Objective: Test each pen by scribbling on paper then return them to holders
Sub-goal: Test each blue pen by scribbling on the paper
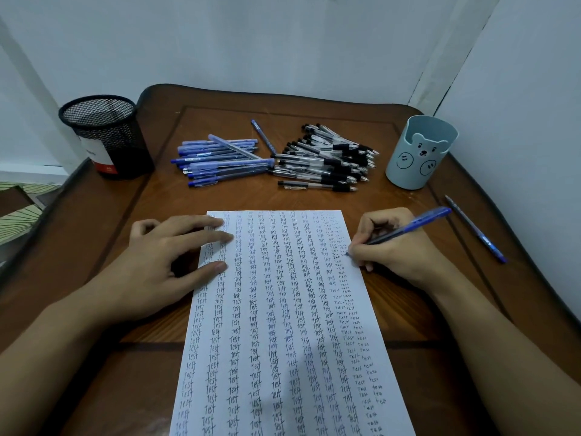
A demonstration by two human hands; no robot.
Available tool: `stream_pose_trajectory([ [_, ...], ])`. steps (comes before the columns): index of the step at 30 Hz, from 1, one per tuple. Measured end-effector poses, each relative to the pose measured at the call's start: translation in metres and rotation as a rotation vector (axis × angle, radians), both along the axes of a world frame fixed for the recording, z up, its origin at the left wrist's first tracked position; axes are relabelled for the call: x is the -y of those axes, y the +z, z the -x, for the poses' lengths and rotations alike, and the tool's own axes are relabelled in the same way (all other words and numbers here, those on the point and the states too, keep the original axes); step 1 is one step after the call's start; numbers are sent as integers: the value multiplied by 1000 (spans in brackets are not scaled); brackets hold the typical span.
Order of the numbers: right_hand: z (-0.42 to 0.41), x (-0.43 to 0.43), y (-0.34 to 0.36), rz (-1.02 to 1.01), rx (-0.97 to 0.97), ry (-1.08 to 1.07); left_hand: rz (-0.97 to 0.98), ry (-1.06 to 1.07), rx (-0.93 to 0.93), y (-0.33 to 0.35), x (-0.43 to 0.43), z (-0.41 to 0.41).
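The right hand [397, 247] grips a blue pen [405, 229], its tip on the right edge of the paper [283, 309]. The left hand [169, 256] presses flat on the paper's left edge, fingers straight. The sheet's lower end is cut off, and what the black mesh holder [105, 136] and bear holder [419, 152] contain is hidden.

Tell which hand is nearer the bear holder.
Right. The right hand, gripping a blue pen, sits in front of the bear holder; the left hand presses the paper, opposite side.

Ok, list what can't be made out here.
Head view:
Inside of the mesh holder and bear holder: hidden by their own walls.
Bottom of the paper: cut off by the lower edge.
Grip of the pen: covered by the right hand.
Print on the piled pens: too small.
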State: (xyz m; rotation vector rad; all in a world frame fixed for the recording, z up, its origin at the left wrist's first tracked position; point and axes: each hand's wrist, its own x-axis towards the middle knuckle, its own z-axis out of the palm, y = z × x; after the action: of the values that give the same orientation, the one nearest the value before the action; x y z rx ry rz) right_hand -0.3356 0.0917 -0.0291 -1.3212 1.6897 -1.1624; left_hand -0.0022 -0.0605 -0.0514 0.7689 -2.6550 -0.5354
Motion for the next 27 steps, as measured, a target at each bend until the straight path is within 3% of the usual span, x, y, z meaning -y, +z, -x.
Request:
stream_pose_trajectory([
  [27, -3, 0, -2, 24, -47, -56, -11, -2, 10, 0, 1, 0],
])
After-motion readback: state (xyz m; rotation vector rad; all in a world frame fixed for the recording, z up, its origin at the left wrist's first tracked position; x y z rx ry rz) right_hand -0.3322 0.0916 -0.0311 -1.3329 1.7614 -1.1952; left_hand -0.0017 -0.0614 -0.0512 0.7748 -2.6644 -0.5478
